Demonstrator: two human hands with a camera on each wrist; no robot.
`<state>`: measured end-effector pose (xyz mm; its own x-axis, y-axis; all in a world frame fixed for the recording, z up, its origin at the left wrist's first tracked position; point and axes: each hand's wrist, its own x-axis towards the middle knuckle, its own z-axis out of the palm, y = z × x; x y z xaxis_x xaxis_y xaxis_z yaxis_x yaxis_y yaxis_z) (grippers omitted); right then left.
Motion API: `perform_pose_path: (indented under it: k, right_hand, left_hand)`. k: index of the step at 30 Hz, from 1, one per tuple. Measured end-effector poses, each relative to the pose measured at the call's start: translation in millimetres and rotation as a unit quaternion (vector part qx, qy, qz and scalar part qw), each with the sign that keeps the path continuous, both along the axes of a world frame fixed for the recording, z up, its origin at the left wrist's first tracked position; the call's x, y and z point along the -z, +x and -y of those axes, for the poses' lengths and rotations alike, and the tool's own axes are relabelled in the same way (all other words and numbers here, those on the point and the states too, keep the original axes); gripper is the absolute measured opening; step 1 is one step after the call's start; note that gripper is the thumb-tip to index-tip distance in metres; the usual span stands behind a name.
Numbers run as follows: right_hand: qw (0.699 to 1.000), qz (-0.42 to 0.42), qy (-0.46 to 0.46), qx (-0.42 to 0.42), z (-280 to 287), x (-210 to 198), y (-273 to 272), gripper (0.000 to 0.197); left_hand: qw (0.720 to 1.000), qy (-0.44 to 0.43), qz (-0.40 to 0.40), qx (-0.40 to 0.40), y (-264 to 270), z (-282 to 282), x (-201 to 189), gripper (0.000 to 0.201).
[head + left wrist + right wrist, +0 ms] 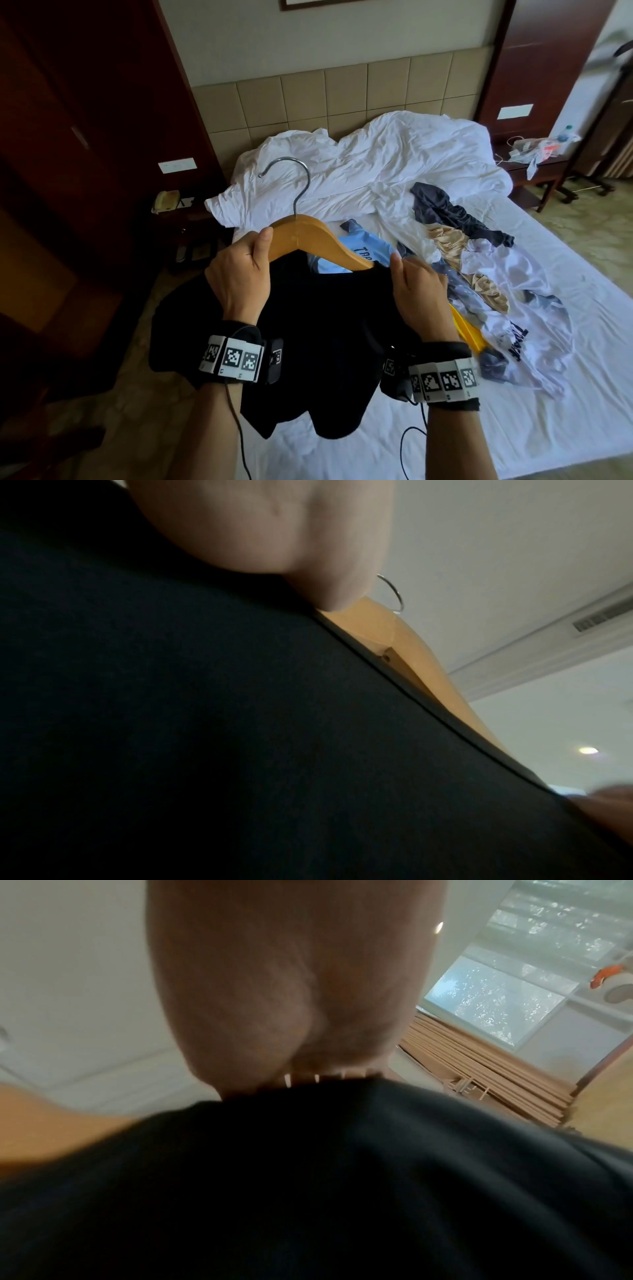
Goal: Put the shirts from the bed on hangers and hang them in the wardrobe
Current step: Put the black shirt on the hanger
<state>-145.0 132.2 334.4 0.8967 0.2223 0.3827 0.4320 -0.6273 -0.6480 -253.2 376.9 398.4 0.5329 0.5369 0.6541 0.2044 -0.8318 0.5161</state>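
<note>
I've got the black shirt (308,329) up off the bed (513,394), half dressed onto the wooden hanger (318,240). My left hand (239,274) grips the hanger's left arm together with the cloth; my right hand (419,291) pinches the collar edge just at the right arm's tip. That shoulder isn't seated yet, I'd say. Next I need to draw the collar over that end, then level it. More shirts (496,291) lie waiting on the sheet, and the wardrobe comes after.

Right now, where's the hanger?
Head view, centre-left: the hanger is held above the bed, left hand gripping it, its right arm inside the black shirt.
</note>
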Motion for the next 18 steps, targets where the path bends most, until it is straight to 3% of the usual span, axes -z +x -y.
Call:
perform_pose_path:
  k: [2,3,5,7,12,18]
  right_hand:
    - [1.000,0.017,0.000,-0.025,0.6,-12.9,0.4,0.026]
    - [0.997,0.013,0.044,-0.059,-0.8,-23.2,-3.7,0.019]
    - [0.973,-0.049,0.161,-0.156,-9.6,-46.8,-19.5,0.019]
    - [0.948,-0.088,0.231,-0.199,-24.0,-59.8,-31.6,0.030]
    - [0.947,-0.068,0.302,-0.083,-41.6,-52.7,-31.2,0.025]
    - [0.954,-0.050,0.293,-0.042,-38.6,-48.8,-27.6,0.024]
  left_hand:
    - [1.000,0.019,-0.014,0.008,4.2,5.6,3.4,0.094]
    - [0.999,0.029,-0.014,0.016,6.4,9.8,5.4,0.090]
    - [0.998,0.046,-0.013,0.037,11.8,20.9,9.8,0.080]
    - [0.996,0.061,-0.034,0.056,17.4,33.2,16.0,0.072]
    - [0.983,0.066,-0.079,0.154,23.9,50.6,39.4,0.076]
    - [0.970,0.071,-0.128,0.194,28.7,43.8,57.1,0.064]
